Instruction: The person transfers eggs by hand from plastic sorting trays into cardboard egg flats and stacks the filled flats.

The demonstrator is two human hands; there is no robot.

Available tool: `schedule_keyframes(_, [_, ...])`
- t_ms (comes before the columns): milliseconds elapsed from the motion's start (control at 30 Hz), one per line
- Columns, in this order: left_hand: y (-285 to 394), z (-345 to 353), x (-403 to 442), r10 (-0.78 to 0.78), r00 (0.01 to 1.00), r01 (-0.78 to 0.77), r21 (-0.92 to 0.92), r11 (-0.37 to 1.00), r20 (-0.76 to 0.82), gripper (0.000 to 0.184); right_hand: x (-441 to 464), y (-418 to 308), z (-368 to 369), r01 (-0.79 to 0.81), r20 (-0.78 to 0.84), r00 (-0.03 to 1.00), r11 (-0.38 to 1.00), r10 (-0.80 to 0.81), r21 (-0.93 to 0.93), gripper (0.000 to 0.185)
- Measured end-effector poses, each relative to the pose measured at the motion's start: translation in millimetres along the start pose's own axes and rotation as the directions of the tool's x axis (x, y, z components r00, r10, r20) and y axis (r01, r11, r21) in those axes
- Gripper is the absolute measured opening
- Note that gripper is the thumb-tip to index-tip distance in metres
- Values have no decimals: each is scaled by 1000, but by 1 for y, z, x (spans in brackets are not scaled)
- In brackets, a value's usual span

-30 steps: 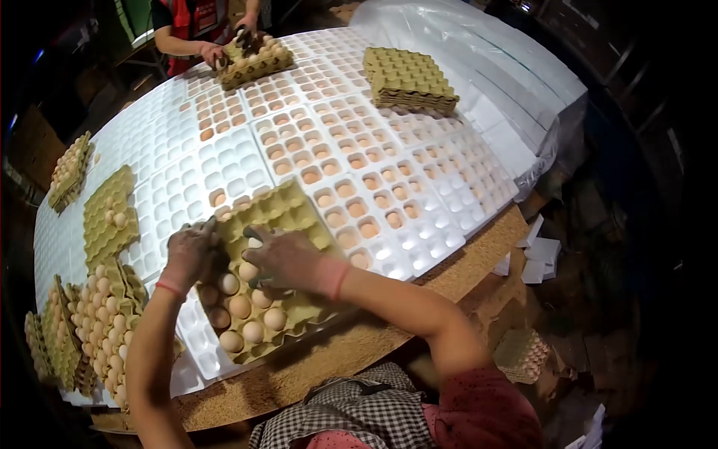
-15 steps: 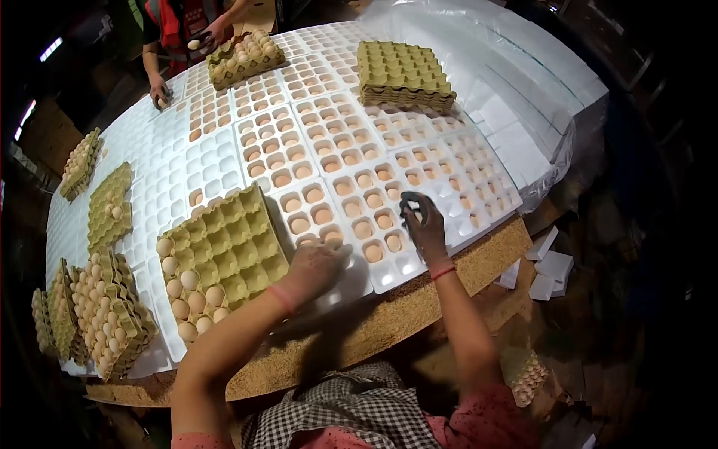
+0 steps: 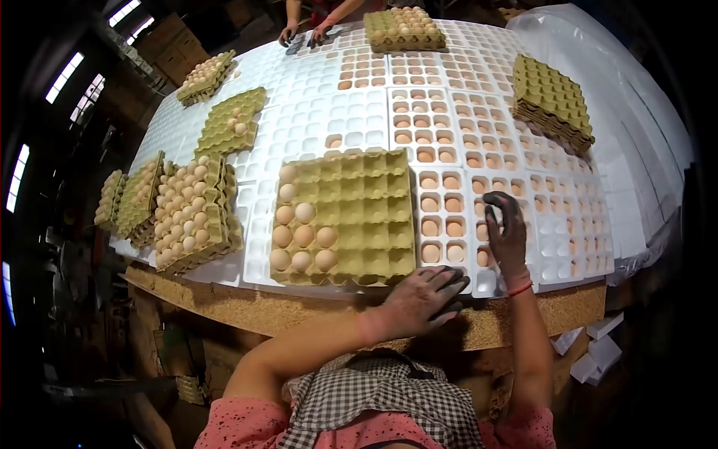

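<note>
My left hand (image 3: 422, 301), in a dark-smudged covering, is at the table's front edge with its fingers stretched out and slightly apart, and nothing shows in it. Its fingertips are by the front cells of a white egg tray (image 3: 443, 274). Over a neighbouring white tray, my right hand (image 3: 510, 238) has its thumb and fingers curled; whether an egg is inside cannot be made out. Left of both hands lies a yellow-green pulp egg carton (image 3: 366, 224), partly filled with pale brown eggs (image 3: 304, 236) on its left side.
Several egg-filled cartons (image 3: 183, 213) are piled at the left. A stack of empty cartons (image 3: 552, 101) stands at the right, near plastic-wrapped white material (image 3: 636, 120). Across the table, another person's hands (image 3: 321, 32) work by a full carton (image 3: 405, 41). White blocks (image 3: 598, 359) lie below.
The view has turned left, so the table appears shifted right. My left hand has drawn back from the tray cells to the front edge. My right hand stays low over the trays.
</note>
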State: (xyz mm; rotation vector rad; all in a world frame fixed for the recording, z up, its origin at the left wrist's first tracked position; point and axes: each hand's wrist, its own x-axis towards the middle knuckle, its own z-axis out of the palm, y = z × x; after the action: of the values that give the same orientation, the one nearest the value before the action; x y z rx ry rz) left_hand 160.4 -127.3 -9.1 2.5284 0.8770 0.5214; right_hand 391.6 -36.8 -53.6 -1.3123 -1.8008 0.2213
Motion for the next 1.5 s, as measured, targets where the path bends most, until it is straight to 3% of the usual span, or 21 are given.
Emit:
schedule_keyframes(33, [-5, -32, -25, -110, 988, 110, -5, 994, -104, 54, 12, -48, 11, 44, 53, 997, 984, -54, 173, 33])
schedule_keyframes(133, [-46, -101, -96, -413, 821, 448, -5, 894, -395, 58, 21, -158, 65, 400, 278, 853, 896, -441, 194, 37])
schedule_keyframes(200, [-63, -121, -130, -512, 803, 551, 55, 832, -306, 57, 7, -190, 115, 483, 293, 804, 856, -518, 188, 38])
schedule_keyframes(300, [-82, -118, -156, -426, 898, 433, 378, 818, -106, 60, 3, -200, 153, 484, 497, 743, 873, -449, 66, 37])
schedule_keyframes(367, [-104, -113, -171, -412, 906, 415, 396, 819, -96, 63, 18, -192, 135, 44, 497, 824, 904, -274, 425, 36])
schedule_keyframes(400, [-111, -116, -174, -432, 894, 448, 260, 855, -119, 62, 15, -171, 151, -81, 395, 900, 818, -185, 569, 38])
schedule_keyframes(467, [-123, -124, -179, -489, 840, 456, -180, 871, -236, 59, 45, -193, 127, 153, 301, 919, 932, -257, 328, 41])
schedule_keyframes(500, [-124, -125, -173, -639, 715, 265, -735, 625, -285, 47, 52, -201, 123, 166, 472, 855, 975, -215, 145, 42])
schedule_keyframes(567, [-134, -161, -166, -732, 670, 120, -954, 273, -125, 34, 50, -199, 153, 383, 755, 642, 909, -133, -165, 49])
schedule_keyframes(633, [-144, -173, -160, -711, 667, 224, -850, 477, -223, 23, 60, -198, 163, 429, 813, 570, 885, -113, -178, 51])
schedule_keyframes(700, [-137, -182, -153, -564, 790, 450, -396, 800, -241, 20, 70, -190, 155, 61, 769, 637, 998, -54, 19, 51])
schedule_keyframes(733, [-132, -183, -147, -568, 800, 549, -144, 823, -192, 27, 73, -180, 162, -234, 657, 750, 897, -80, 376, 52])
schedule_keyframes(767, [-127, -182, -145, -526, 837, 534, 10, 846, -153, 29, 76, -171, 170, -237, 651, 756, 900, -66, 367, 52])
schedule_keyframes(900, [-110, -173, -129, -481, 877, 442, 363, 820, 19, 27, 100, -212, 209, 407, 689, 699, 899, -193, -161, 54])
schedule_keyframes(933, [-106, -173, -126, -447, 895, 419, 363, 832, -7, 26, 110, -222, 236, 547, 886, 463, 792, -16, -272, 49])
schedule_keyframes(1033, [-123, -160, -121, -409, 912, 388, 409, 826, -41, 36, 117, -226, 213, 399, 854, 520, 890, -22, -220, 52])
schedule_keyframes(1167, [-151, -138, -118, -335, 940, 252, 546, 799, 57, 60, 80, -171, 127, -182, 567, 815, 982, 118, 58, 58])
schedule_keyframes(1267, [-148, -148, -114, -385, 920, 306, 468, 829, 80, 61, 14, -108, 35, -243, 132, 967, 941, 217, 235, 50])
schedule_keyframes(1367, [-116, -162, -101, -423, 906, 387, 408, 827, 0, 58, -56, -49, -54, -382, 127, 914, 923, 385, -48, 48])
schedule_keyframes(1433, [-81, -154, -71, -378, 925, 368, -153, 917, -38, 63, -90, -22, -64, -398, 153, 902, 915, 403, -63, 44])
schedule_keyframes(1500, [-55, -124, -36, -251, 966, 259, -299, 918, 67, 68, -96, -27, -72, -301, 423, 696, 772, 579, -560, 52])
